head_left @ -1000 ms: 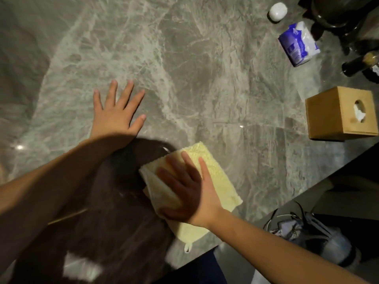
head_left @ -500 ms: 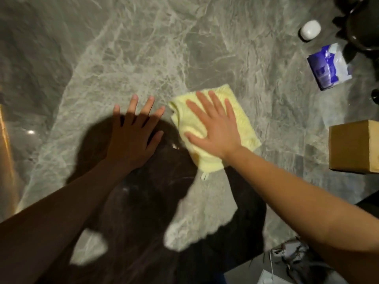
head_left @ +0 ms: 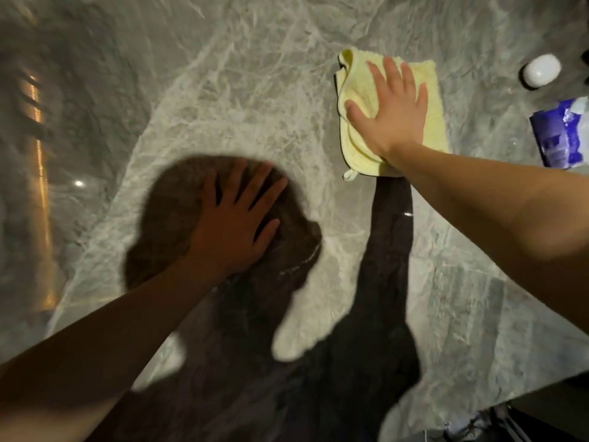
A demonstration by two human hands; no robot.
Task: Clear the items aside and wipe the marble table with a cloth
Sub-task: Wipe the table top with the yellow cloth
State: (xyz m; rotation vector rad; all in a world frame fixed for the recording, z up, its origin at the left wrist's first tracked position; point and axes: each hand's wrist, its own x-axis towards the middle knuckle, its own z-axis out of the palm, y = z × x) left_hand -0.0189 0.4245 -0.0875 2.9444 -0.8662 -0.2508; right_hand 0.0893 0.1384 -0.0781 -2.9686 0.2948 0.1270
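A folded pale yellow cloth lies on the grey marble table, far from me and right of centre. My right hand presses flat on top of it, fingers spread and pointing away. My left hand rests palm-down on the bare marble, nearer to me and to the left of the cloth, fingers apart, holding nothing. My dark shadow covers the marble under and behind that hand.
A white rounded object sits at the far right. Below it lies a blue and white tissue pack at the right edge. The table's near edge runs diagonally at lower right, with cables beyond it.
My right hand has pushed the cloth away from me and to the right across the marble. My left hand stays flat on the table. The wooden box has left the view.
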